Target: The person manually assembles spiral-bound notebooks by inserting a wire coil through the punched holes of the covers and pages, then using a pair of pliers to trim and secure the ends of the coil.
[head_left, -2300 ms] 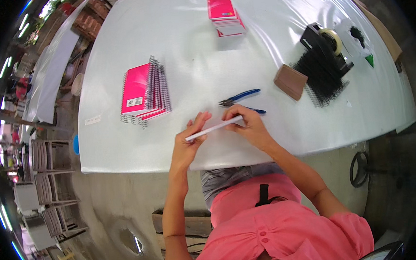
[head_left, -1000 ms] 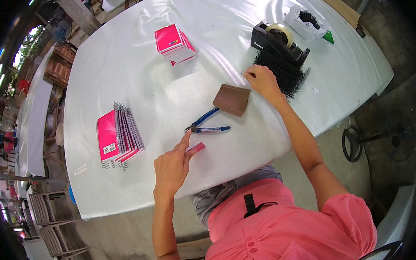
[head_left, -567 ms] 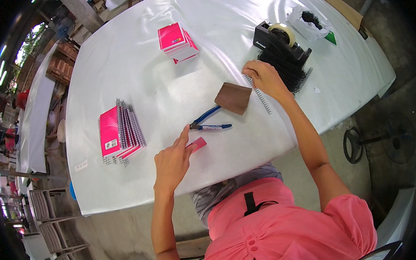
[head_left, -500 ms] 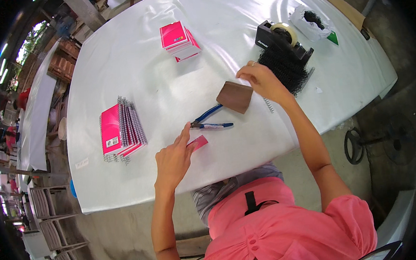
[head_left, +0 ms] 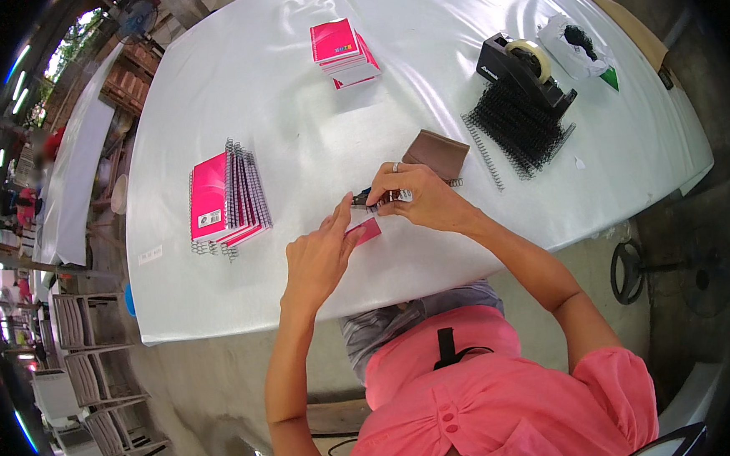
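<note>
My left hand (head_left: 321, 257) is closed at the edge of a small pink notebook (head_left: 367, 231), its thumb along the cover and most of the notebook hidden. Close beside it, my right hand (head_left: 430, 197) pinches a black spiral binding coil (head_left: 456, 182), which shows on both sides of the fingers. Blue-handled pliers (head_left: 362, 200) lie at the fingertips of both hands, largely covered by the right one. Just beyond the right hand rests a brown block (head_left: 436, 153).
Spiral-bound pink notebooks (head_left: 211, 196) are stacked at the left, with another pink stack (head_left: 342, 50) farther back. At the right, many black coils (head_left: 514, 131) lie against a black tape dispenser (head_left: 531, 76). A white plastic bag (head_left: 567, 52) sits behind them.
My right hand has come from beside the brown block, leftward and nearer, to meet my left hand, and now has a coil in it. The left hand keeps its place at the notebook.
</note>
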Action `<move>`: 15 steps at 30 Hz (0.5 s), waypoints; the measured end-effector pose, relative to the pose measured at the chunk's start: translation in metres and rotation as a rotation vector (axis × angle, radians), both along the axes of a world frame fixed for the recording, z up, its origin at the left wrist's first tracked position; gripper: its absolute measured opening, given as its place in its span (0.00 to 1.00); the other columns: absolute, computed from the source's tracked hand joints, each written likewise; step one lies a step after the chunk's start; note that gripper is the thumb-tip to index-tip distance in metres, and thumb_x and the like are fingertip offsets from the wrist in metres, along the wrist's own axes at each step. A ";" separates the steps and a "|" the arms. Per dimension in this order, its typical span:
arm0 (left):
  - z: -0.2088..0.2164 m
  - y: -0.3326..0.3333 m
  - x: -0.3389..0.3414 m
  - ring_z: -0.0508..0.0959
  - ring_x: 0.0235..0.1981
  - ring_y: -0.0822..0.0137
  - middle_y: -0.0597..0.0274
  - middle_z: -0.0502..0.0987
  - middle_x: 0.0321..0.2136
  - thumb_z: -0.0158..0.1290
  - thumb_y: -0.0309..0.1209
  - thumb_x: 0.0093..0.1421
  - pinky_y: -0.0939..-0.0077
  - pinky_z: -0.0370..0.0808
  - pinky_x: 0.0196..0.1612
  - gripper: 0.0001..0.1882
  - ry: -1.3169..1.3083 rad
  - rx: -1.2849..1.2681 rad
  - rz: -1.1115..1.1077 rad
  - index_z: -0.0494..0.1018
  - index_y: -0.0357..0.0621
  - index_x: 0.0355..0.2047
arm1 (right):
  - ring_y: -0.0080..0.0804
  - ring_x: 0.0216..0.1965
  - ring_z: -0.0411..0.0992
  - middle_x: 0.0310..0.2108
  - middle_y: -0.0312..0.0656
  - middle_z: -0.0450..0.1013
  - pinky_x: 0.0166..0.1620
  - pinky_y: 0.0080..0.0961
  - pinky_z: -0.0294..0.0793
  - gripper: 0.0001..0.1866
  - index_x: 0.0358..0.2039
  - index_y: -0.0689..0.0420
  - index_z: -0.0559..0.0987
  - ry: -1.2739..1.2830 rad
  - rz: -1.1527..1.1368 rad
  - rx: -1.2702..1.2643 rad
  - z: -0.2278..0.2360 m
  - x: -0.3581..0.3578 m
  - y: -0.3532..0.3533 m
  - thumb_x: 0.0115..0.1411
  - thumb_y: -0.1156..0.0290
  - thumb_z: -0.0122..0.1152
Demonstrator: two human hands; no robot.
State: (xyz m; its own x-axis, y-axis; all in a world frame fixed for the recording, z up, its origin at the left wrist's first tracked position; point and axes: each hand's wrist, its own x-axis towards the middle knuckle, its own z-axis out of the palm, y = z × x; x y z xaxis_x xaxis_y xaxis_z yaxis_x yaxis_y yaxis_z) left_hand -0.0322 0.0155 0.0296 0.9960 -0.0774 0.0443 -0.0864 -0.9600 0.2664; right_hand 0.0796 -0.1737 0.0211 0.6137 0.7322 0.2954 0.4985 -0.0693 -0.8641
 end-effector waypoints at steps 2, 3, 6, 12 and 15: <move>-0.003 0.002 0.000 0.80 0.24 0.50 0.52 0.79 0.41 0.48 0.46 0.64 0.58 0.74 0.24 0.29 -0.017 -0.004 -0.004 0.60 0.52 0.63 | 0.29 0.32 0.70 0.32 0.38 0.73 0.37 0.25 0.70 0.10 0.34 0.61 0.79 0.060 0.078 -0.007 0.000 0.005 -0.001 0.49 0.85 0.65; -0.004 0.002 0.000 0.80 0.25 0.50 0.51 0.79 0.40 0.47 0.46 0.64 0.58 0.74 0.25 0.29 -0.035 -0.007 -0.013 0.60 0.52 0.63 | 0.28 0.32 0.70 0.32 0.38 0.73 0.37 0.24 0.70 0.10 0.34 0.62 0.79 0.120 0.151 -0.012 0.000 0.008 -0.002 0.49 0.85 0.65; -0.003 0.001 0.000 0.80 0.25 0.50 0.51 0.80 0.39 0.47 0.45 0.65 0.58 0.74 0.25 0.28 -0.024 0.004 -0.033 0.60 0.52 0.63 | 0.25 0.32 0.71 0.31 0.39 0.73 0.36 0.23 0.70 0.07 0.32 0.62 0.79 0.141 0.192 -0.041 0.001 0.009 -0.005 0.51 0.83 0.64; 0.004 -0.001 0.001 0.79 0.28 0.48 0.55 0.80 0.39 0.48 0.42 0.64 0.54 0.73 0.30 0.29 0.076 -0.017 0.036 0.57 0.56 0.65 | 0.34 0.34 0.72 0.33 0.39 0.72 0.37 0.32 0.71 0.05 0.35 0.60 0.75 -0.044 0.030 -0.252 0.021 -0.001 -0.006 0.59 0.74 0.59; 0.001 -0.001 0.002 0.78 0.28 0.47 0.53 0.80 0.34 0.48 0.42 0.65 0.54 0.72 0.30 0.28 0.031 -0.020 0.021 0.58 0.57 0.65 | 0.41 0.35 0.71 0.34 0.40 0.72 0.38 0.36 0.71 0.07 0.38 0.58 0.74 -0.265 0.068 -0.237 0.007 0.000 -0.010 0.60 0.71 0.59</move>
State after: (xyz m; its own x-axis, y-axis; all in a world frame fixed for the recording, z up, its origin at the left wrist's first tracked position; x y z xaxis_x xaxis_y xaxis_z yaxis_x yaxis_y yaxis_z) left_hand -0.0306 0.0145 0.0311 0.9983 -0.0556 0.0150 -0.0576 -0.9561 0.2874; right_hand 0.0801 -0.1835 0.0285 0.4862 0.8358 0.2550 0.7136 -0.2113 -0.6679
